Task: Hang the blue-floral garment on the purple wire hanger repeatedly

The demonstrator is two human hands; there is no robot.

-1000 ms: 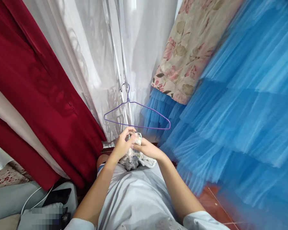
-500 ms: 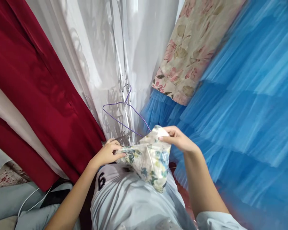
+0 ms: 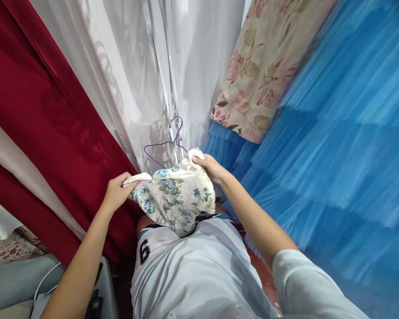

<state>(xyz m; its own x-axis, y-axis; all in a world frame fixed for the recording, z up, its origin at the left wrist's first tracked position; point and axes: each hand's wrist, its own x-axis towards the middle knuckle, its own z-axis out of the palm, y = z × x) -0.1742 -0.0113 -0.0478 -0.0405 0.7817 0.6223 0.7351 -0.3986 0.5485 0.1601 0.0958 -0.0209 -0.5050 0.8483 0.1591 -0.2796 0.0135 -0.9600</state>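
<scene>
A white cloth garment (image 3: 176, 195) with blue and yellow-green flowers is stretched between my two hands in front of my lap; its exact kind does not show. My left hand (image 3: 118, 191) pinches its left upper corner, where a white edge folds over. At the upper right, my right hand (image 3: 210, 167) grips the other corner, thumb on top. Just behind the garment hangs a purple wire hanger (image 3: 176, 141), its lower part covered by the cloth. The hanger's hook is on a thin metal bar (image 3: 169, 88).
Dark red cloth (image 3: 69, 133) hangs on the left and white sheer cloth (image 3: 126, 88) at the back. To the right are a pink-flowered cloth (image 3: 249, 84) and a tiered blue tulle skirt (image 3: 335, 155). A grey cushioned seat (image 3: 16, 279) with a white cable stands at lower left.
Both hands have moved up and to the left, and wider apart. The flowered garment is now spread out between them and covers more of the hanger.
</scene>
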